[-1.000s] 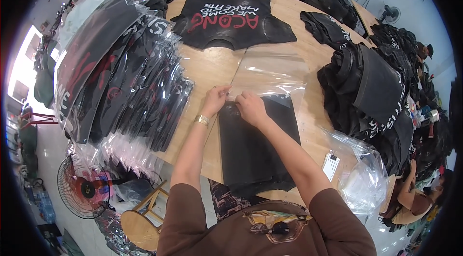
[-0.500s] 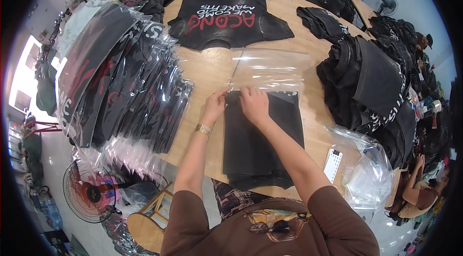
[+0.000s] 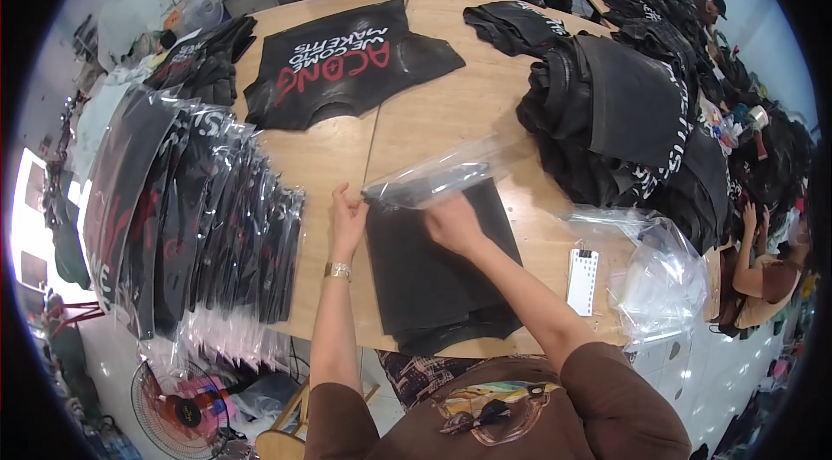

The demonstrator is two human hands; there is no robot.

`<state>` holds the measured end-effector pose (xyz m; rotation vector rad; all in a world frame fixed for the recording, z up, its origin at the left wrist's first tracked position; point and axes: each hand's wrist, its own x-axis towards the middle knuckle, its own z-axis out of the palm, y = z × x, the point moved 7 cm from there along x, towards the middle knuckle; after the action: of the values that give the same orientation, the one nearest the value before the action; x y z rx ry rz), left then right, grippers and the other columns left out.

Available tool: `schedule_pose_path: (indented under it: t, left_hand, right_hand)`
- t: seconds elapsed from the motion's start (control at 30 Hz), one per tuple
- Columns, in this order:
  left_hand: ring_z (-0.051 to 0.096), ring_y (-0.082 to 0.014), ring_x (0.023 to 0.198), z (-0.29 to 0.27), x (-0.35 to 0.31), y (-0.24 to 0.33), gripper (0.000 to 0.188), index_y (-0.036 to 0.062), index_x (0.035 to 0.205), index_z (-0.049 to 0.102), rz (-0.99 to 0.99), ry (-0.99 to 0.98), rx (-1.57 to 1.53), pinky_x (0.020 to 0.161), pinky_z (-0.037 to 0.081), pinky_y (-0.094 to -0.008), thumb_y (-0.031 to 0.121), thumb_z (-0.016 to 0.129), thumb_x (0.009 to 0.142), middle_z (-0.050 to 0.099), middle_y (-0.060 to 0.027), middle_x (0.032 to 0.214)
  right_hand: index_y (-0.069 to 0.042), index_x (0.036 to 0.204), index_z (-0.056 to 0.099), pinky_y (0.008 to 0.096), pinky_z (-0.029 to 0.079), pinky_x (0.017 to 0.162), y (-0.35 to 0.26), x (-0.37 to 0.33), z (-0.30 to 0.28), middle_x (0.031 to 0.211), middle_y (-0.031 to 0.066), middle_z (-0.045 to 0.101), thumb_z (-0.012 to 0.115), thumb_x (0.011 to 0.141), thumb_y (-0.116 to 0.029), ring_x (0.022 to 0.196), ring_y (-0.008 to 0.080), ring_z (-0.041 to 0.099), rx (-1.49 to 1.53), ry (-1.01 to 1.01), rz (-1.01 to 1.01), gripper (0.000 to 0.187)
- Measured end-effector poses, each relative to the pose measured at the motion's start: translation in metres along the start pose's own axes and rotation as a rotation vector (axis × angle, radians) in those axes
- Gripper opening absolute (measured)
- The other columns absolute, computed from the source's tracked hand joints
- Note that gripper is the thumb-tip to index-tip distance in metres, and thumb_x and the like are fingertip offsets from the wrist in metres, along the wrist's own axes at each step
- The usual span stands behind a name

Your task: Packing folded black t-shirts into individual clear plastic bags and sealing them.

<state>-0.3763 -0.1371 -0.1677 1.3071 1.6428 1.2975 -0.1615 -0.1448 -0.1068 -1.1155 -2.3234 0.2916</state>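
A folded black shirt (image 3: 442,278) lies on the wooden table in front of me, its sleeve ends showing at the near edge. Across its far end lies a clear plastic bag (image 3: 442,180), crinkled and slanting up to the right. My right hand (image 3: 452,224) is curled closed at the bag's near edge, over the shirt; its fingertips are partly hidden. Beside the shirt's far left corner is my left hand (image 3: 348,221), fingers apart, thumb side close to the bag's corner. A watch sits on my left wrist.
Bagged black shirts (image 3: 199,226) stand in a row at left. A printed black shirt (image 3: 347,65) lies spread at the far side. Folded shirts (image 3: 607,113) pile up at right, near a white notepad (image 3: 582,282) and loose plastic bags (image 3: 663,278). A fan (image 3: 182,410) stands lower left.
The bag's far part, flat beyond the shirt before, is now drawn toward me over its far end. My right hand has come nearer and curled; my left has loosened. The view has turned.
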Motion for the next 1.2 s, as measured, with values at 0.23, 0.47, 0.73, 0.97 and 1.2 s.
schedule_pose_path:
  t: [0.23, 0.47, 0.73, 0.97, 1.2]
  left_hand:
    - [0.045, -0.0042, 0.058, 0.012, 0.001, 0.014, 0.03, 0.0035, 0.11, 0.054, -0.175, -0.033, -0.045, 0.05, 0.037, -0.0205, 0.01, 0.059, 0.081, 0.051, 0.0012, 0.068]
    - [0.056, -0.0158, 0.056, 0.002, -0.003, 0.023, 0.024, -0.002, 0.088, 0.062, -0.019, 0.165, 0.339, 0.053, 0.042, -0.0299, 0.021, 0.063, 0.079, 0.061, -0.0098, 0.063]
    - [0.061, -0.0254, 0.06, 0.016, 0.01, 0.028, 0.033, -0.0015, 0.072, 0.062, -0.081, 0.094, 0.358, 0.057, 0.045, -0.0341, 0.03, 0.058, 0.082, 0.061, -0.0147, 0.062]
    - [0.06, -0.03, 0.065, -0.003, -0.018, 0.002, 0.034, 0.0023, 0.071, 0.061, -0.215, 0.031, 0.368, 0.06, 0.046, -0.0388, 0.036, 0.06, 0.078, 0.062, -0.0145, 0.067]
    - [0.06, -0.0293, 0.058, -0.006, -0.028, 0.014, 0.036, 0.0042, 0.064, 0.059, -0.155, 0.164, 0.479, 0.053, 0.044, -0.0386, 0.037, 0.062, 0.077, 0.06, -0.0125, 0.059]
  right_hand:
    - [-0.002, 0.101, 0.056, 0.0385, 0.045, 0.079, 0.057, -0.013, -0.042, 0.099, 0.0165, 0.057, 0.063, 0.076, -0.027, 0.09, 0.0298, 0.056, 0.188, 0.296, 0.273, 0.036]
    - [0.001, 0.121, 0.038, 0.0411, 0.049, 0.071, 0.072, 0.067, 0.003, 0.109, 0.0203, 0.048, 0.045, 0.083, -0.05, 0.087, 0.0283, 0.057, 1.604, 0.405, 1.017, 0.064]
    - [0.001, 0.107, 0.056, 0.0455, 0.045, 0.08, 0.09, 0.186, 0.012, 0.101, 0.0271, 0.057, 0.048, 0.083, -0.042, 0.091, 0.0377, 0.058, 0.037, -0.32, 0.49, 0.05]
    - [-0.008, 0.099, 0.063, 0.0492, 0.039, 0.086, 0.048, 0.178, -0.001, 0.097, 0.0161, 0.062, 0.05, 0.081, -0.038, 0.095, 0.0312, 0.058, -0.3, -0.24, 0.492, 0.037]
    - [-0.012, 0.117, 0.053, 0.0548, 0.026, 0.098, 0.035, 0.197, 0.063, 0.112, 0.0165, 0.056, 0.046, 0.078, -0.057, 0.113, 0.0293, 0.048, -0.431, -0.416, 0.105, 0.06]
